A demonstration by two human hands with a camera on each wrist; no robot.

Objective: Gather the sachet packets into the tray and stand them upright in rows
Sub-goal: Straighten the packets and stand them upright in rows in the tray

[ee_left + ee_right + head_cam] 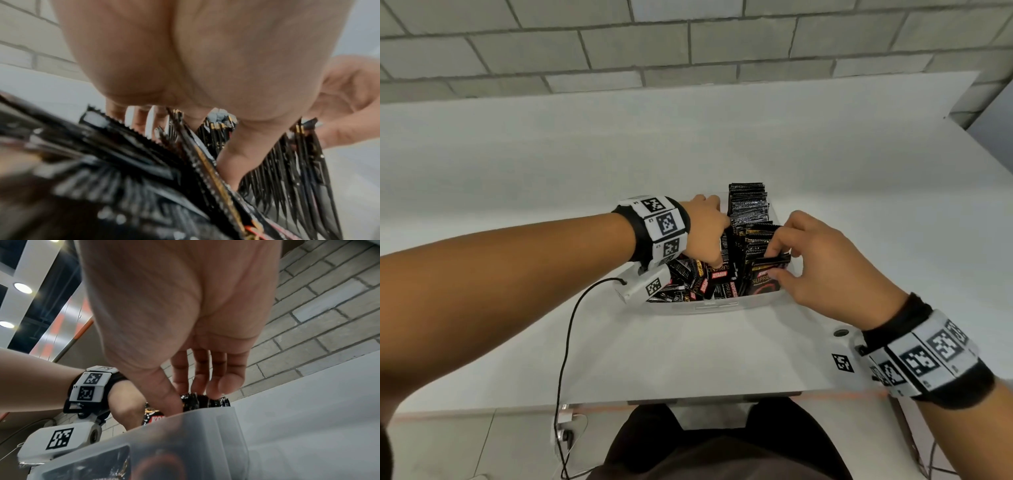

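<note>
A translucent white tray (pixel 702 307) sits mid-table. A row of black sachets (pixel 748 205) stands upright along its right side, and loose sachets (pixel 697 279) lie jumbled in its left half. My left hand (pixel 717 241) reaches down into the tray, thumb (pixel 230 164) on one side of a bundle of sachets (pixel 191 151) and fingers (pixel 139 121) on the other. My right hand (pixel 779 258) pinches the tops of the front sachets (pixel 203 400) in the row between thumb and fingers, just behind the tray wall (pixel 205 426).
The white table (pixel 722 137) runs back to a grey brick wall (pixel 688 41). A black cable (pixel 570 329) trails from my left wrist unit over the table's front edge (pixel 705 399). Bare tabletop surrounds the tray.
</note>
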